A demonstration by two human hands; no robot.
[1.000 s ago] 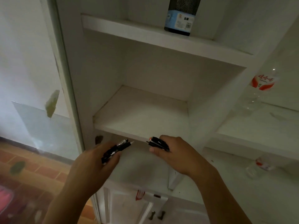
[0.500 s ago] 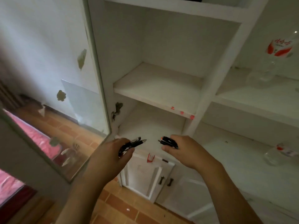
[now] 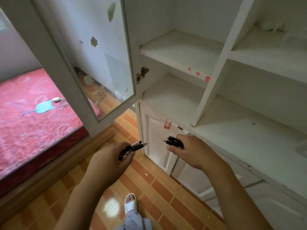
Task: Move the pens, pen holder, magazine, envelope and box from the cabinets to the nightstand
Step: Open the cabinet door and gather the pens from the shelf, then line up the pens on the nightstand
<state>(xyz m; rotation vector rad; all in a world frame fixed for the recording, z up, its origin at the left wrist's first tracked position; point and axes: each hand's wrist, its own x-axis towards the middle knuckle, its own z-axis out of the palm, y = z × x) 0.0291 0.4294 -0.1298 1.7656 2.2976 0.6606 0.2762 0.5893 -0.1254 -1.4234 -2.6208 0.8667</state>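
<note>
Now left hand (image 3: 109, 159) grips dark pens (image 3: 132, 147); right hand (image 3: 191, 150) grips another bunch (image 3: 175, 141)

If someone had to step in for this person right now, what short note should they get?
Left hand: grips a bunch of dark pens, tips pointing toward the cabinet.
Right hand: grips a second bunch of pens.
Both hands are out in front of the cabinet, over the tiled floor; the glass door stands open.
Done: pens are off the shelves and in hand.
Left: carry them to the nightstand, which is not in view. The pen holder, magazine, envelope and box are not visible in this view either; the shelves in sight show none of them.
</note>
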